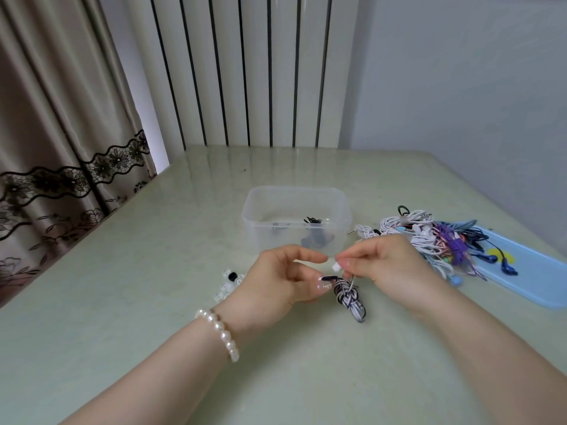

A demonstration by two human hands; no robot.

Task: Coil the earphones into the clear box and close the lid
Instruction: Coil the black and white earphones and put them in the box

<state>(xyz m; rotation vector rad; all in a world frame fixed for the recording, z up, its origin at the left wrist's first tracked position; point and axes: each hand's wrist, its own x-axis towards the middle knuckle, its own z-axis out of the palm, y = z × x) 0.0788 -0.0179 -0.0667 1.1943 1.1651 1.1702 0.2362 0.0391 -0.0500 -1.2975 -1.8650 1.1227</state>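
Pale green tabletop [153, 302] carries everything. Nearest, the left hand [276, 280], with a pearl bracelet [219, 331] at its wrist, grips a coiled black-and-white earphone cord [349, 297]; the right hand [380, 265] pinches its white end. Behind them stands the clear box [294, 220], lidless, with dark earphones inside. At right, tangled earphones [429, 237] overlap a blue lid [534, 277].

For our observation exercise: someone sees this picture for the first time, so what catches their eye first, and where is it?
First, the two hands meeting at the centre: the left hand and right hand hold a black-and-white coiled earphone cable just above the table. Behind them stands the clear box, lid off. To the right, a colourful tangle of earphones spills onto a blue lid.
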